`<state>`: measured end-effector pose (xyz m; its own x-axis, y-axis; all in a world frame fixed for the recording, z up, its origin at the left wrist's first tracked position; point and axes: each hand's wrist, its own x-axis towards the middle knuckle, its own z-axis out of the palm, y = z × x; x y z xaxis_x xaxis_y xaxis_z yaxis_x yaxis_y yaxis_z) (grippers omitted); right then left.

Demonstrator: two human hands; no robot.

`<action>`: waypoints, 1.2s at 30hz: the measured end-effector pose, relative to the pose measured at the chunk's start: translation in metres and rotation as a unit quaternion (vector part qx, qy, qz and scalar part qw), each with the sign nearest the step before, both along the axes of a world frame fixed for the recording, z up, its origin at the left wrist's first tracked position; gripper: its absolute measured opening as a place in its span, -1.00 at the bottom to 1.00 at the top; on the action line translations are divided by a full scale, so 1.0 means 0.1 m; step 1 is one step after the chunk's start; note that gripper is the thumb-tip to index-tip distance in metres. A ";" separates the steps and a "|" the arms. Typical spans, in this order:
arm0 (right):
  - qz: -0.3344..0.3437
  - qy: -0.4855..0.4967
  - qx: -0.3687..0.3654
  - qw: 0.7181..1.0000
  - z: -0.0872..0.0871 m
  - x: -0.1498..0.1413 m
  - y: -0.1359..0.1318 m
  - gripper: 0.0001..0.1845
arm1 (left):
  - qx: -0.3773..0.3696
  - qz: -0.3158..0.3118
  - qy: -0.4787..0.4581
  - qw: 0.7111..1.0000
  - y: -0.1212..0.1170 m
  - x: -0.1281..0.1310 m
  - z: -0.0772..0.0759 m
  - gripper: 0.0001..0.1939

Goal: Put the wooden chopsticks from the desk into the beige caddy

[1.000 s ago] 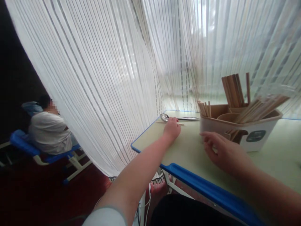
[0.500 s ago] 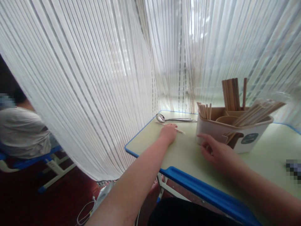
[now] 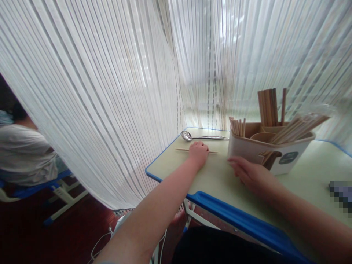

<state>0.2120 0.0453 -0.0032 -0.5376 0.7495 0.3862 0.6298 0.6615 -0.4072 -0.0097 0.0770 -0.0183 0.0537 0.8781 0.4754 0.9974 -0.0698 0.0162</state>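
Observation:
My left hand (image 3: 199,153) lies on the table with its fingers closed over thin pale wooden chopsticks (image 3: 182,149). Their ends stick out on both sides of the hand; the middle is hidden under it, and I cannot tell whether there are one or two. My right hand (image 3: 247,171) hovers by the front left corner of the white utensil holder (image 3: 250,154), its fingers loosely apart and nothing visible in them. Just beyond my left hand, a metal slotted spoon (image 3: 187,136) lies with its handle toward the holder.
Dark brown chopsticks (image 3: 268,108), short pale sticks (image 3: 238,127) and plastic-wrapped chopsticks (image 3: 298,126) stand in the holder. The table (image 3: 220,183) has a blue edge. A blurred dark object (image 3: 341,194) lies at the right. White curtains (image 3: 110,91) hang behind; a person (image 3: 26,154) sits at left.
The chopsticks under my left hand have turned from slanting to nearly level, and the hand has closed more over them. My right hand has shifted slightly, its fingers straighter.

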 end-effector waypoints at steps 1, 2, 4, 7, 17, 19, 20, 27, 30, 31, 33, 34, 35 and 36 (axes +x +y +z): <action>0.000 -0.002 0.000 1.000 -0.01 0.00 0.01 -0.58 | 0.013 0.002 0.004 1.000 -0.01 0.02 0.00 -0.85; 0.000 -0.003 -0.002 1.000 -0.02 0.00 0.01 -0.58 | 0.032 0.005 0.005 0.999 -0.01 0.03 0.00 -0.86; -0.002 -0.002 -0.003 1.000 -0.02 0.00 0.03 -0.59 | 0.093 0.015 0.007 0.996 -0.03 0.09 0.01 -0.87; -0.005 0.013 0.005 1.000 -0.03 -0.01 0.03 -0.60 | 0.219 0.008 0.008 0.976 -0.08 0.18 0.04 -0.86; 0.037 0.133 -0.092 0.986 0.13 0.04 -0.10 -0.54 | 0.294 -0.237 0.075 0.923 -0.34 0.30 0.08 -0.87; 0.035 0.154 -0.074 0.985 0.16 0.03 -0.14 -0.54 | 0.273 -0.264 0.102 0.920 -0.37 0.32 0.08 -0.84; 0.034 0.160 -0.056 0.985 0.18 0.03 -0.16 -0.53 | 0.266 -0.273 0.112 0.918 -0.38 0.34 0.08 -0.83; -0.075 0.171 0.189 0.964 0.27 0.23 -0.19 -0.61 | 0.232 -0.256 0.121 0.931 -0.38 0.36 0.14 -0.80; -0.088 0.188 0.233 0.950 0.32 0.36 -0.17 -0.61 | 0.228 -0.270 0.131 0.926 -0.40 0.37 0.18 -0.76; -0.084 0.202 0.232 0.948 0.34 0.38 -0.17 -0.61 | 0.234 -0.275 0.124 0.924 -0.41 0.39 0.20 -0.74; -0.068 0.254 0.217 0.940 0.38 0.39 -0.18 -0.63 | 0.246 -0.277 0.081 0.925 -0.46 0.48 0.22 -0.74; -0.057 0.291 0.206 0.932 0.40 0.38 -0.19 -0.65 | 0.250 -0.275 0.040 0.927 -0.50 0.54 0.24 -0.75; -0.043 0.336 0.194 0.920 0.41 0.36 -0.20 -0.65 | 0.252 -0.269 -0.014 0.929 -0.54 0.62 0.27 -0.77; -0.029 0.388 0.189 0.902 0.42 0.34 -0.19 -0.65 | 0.252 -0.260 -0.082 0.929 -0.59 0.71 0.30 -0.77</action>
